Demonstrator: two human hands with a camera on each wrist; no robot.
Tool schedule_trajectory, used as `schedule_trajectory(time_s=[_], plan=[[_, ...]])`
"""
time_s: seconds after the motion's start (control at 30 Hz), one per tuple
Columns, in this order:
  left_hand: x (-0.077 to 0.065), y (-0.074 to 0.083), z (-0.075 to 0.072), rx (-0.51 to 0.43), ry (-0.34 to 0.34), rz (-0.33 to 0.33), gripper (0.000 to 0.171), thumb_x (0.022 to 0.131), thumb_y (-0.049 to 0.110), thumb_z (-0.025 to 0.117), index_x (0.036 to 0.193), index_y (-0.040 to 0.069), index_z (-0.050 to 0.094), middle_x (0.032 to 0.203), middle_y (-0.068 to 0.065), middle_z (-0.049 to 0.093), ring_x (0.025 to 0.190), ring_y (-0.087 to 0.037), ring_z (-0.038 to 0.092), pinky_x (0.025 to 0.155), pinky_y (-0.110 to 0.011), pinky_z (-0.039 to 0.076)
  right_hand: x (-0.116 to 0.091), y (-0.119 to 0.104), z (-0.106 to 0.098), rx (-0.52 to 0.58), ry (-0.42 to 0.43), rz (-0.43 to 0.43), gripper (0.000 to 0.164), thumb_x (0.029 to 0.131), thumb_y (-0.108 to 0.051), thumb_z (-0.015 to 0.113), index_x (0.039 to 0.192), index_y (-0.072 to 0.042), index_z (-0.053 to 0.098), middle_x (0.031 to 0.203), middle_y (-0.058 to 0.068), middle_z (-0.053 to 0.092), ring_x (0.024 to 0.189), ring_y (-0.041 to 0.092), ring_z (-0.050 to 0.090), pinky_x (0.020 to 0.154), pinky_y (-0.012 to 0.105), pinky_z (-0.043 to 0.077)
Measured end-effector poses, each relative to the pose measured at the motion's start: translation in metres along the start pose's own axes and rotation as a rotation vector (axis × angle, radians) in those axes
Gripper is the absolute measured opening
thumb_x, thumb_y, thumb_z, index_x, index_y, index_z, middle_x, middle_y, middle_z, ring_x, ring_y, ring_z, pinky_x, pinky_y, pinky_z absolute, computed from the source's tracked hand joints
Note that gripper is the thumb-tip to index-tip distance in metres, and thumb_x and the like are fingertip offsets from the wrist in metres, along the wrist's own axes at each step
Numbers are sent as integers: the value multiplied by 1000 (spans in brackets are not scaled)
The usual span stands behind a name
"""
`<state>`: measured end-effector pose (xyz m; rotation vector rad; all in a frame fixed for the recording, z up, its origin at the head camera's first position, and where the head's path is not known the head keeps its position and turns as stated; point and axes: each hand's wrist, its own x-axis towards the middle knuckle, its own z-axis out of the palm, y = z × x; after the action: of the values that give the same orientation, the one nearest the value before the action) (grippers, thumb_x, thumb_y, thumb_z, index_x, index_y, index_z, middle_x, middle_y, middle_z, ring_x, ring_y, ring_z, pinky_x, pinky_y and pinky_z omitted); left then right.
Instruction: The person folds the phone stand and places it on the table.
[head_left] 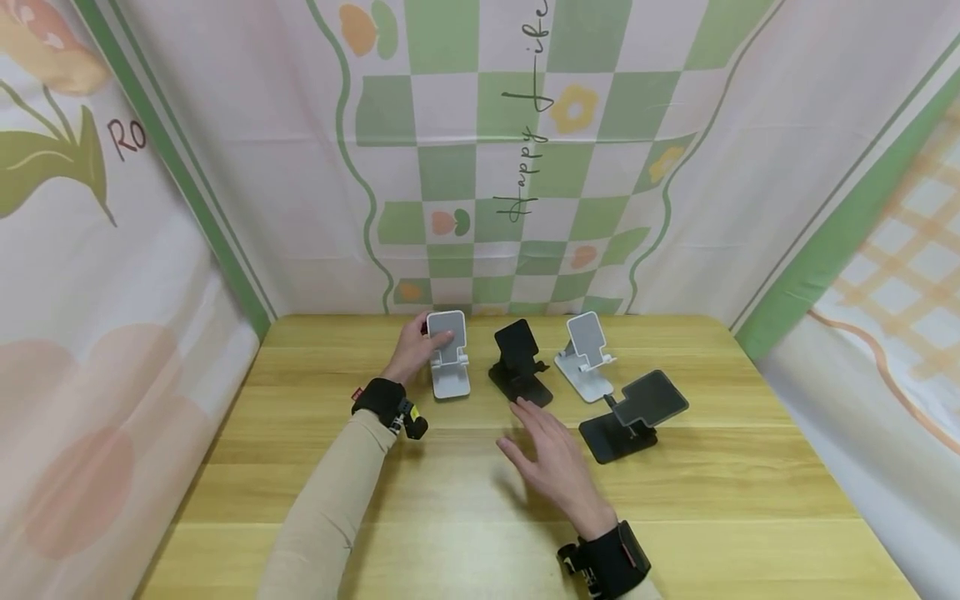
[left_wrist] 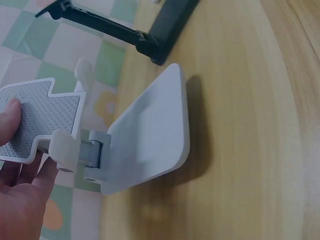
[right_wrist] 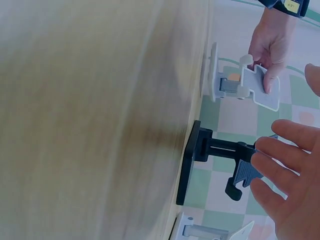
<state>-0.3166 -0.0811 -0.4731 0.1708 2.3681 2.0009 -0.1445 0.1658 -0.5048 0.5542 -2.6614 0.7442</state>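
At the table's left, my left hand point(head_left: 408, 352) grips the upright plate of a white phone stand point(head_left: 450, 383). In the left wrist view the thumb presses the grey pad of this stand point(left_wrist: 50, 112), with the other fingers behind it. A shadow lies beside its base; whether the base touches the wood I cannot tell. My right hand point(head_left: 557, 467) is held over the table with fingers extended and holds nothing. Closest to its fingertips is a black phone stand point(head_left: 517, 346), unfolded and standing; in the right wrist view the fingers point(right_wrist: 280, 155) overlap its upper part.
Right of that black stand is a second white phone stand point(head_left: 587, 337). Nearer me, a second black phone stand point(head_left: 654, 396) faces another way. The wooden table point(head_left: 300, 467) ends at a patterned cloth point(head_left: 517, 167) behind, with more cloth at both sides.
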Motion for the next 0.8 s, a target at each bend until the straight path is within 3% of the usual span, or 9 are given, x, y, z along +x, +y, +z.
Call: schedule_trajectory(time_s=[0.27, 0.53, 0.8], plan=[[-3, 11, -5, 55, -2, 89, 35, 98, 10, 71, 129, -3, 60, 123, -22, 64, 113, -30, 60, 92, -36, 52, 0, -1, 2, 9, 17, 10, 61, 95, -36, 73, 142, 0, 58, 147, 22, 56, 133, 44, 55, 108, 59, 47], [-11, 24, -9, 61, -17, 136, 37, 97, 11, 73, 129, -1, 60, 122, -22, 64, 111, -31, 61, 91, -35, 54, -1, -1, 4, 34, 15, 36, 61, 96, -34, 73, 143, 0, 57, 149, 23, 54, 134, 44, 54, 109, 60, 45], [-22, 42, -5, 70, -51, 190, 40, 97, 15, 74, 132, 3, 61, 123, -20, 65, 110, -32, 64, 92, -40, 58, 4, -2, 2, 63, 52, 49, 59, 96, -31, 73, 144, 0, 56, 147, 24, 56, 132, 43, 56, 108, 60, 47]])
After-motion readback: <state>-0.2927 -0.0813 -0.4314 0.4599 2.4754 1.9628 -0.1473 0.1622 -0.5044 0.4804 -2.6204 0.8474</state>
